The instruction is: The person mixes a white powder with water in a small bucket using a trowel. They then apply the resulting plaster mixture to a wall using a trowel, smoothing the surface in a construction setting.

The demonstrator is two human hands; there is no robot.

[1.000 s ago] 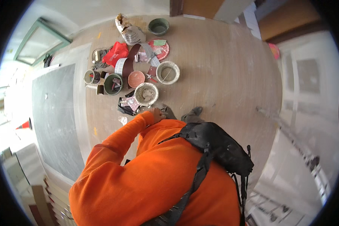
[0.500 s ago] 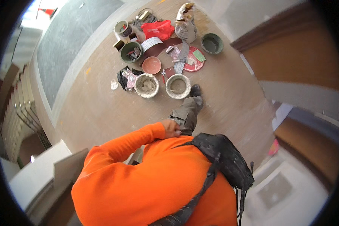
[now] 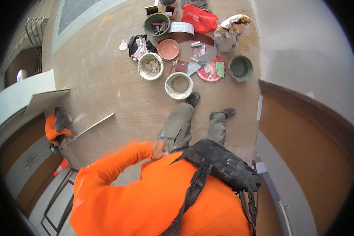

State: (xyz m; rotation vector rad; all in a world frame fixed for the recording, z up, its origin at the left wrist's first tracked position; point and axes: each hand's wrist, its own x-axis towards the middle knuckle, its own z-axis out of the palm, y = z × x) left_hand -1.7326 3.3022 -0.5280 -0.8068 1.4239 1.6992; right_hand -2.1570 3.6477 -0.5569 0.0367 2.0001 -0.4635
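Soft, even daylight — straight edges bow toward the black rim; the orange sleeve [image 3: 120, 160] seems motion-blurred.

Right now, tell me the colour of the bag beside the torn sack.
The bag is red, shown best in the head view.

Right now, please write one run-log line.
left hand: near orange cloth sweatshirt | right hand: not in view | floor ahead: round white-smeared bucket

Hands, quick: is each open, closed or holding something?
Left hand: at the waist, by the trousers; open or closed cannot be told.
Right hand: not in view.
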